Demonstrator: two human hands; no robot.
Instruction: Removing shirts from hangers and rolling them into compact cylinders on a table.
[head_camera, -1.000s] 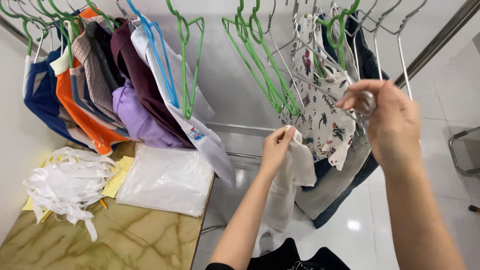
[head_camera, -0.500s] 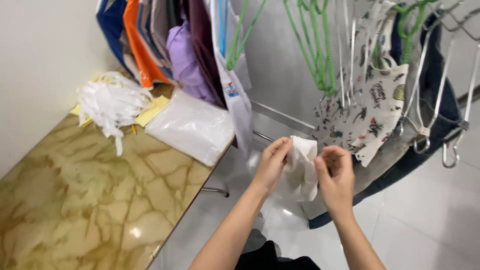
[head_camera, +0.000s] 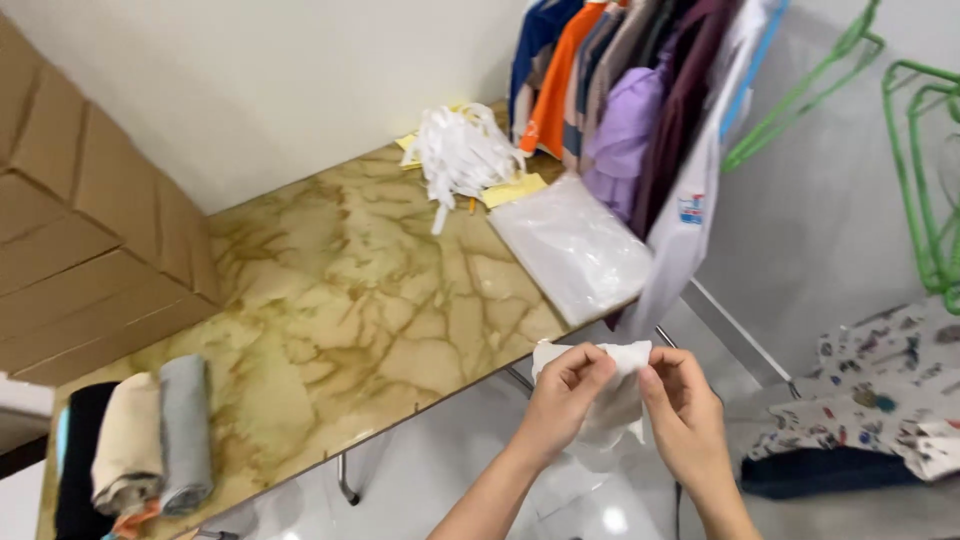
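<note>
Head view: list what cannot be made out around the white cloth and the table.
- White cloth: its kind is unclear; the left hand and right hand bunch it.
- Folded clothes on the marble-patterned table: the pile is cut off by the bottom-left edge.
- Patterned garment: cut off by the right edge.
- Clear plastic bag: contents too pale to tell.
- Green hangers: rail out of frame.

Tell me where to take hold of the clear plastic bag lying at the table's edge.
Grip the clear plastic bag by its near corner, coming from the open floor side. It lies flat, that corner reaches the table edge, and hanging clothes crowd its far side.
</note>
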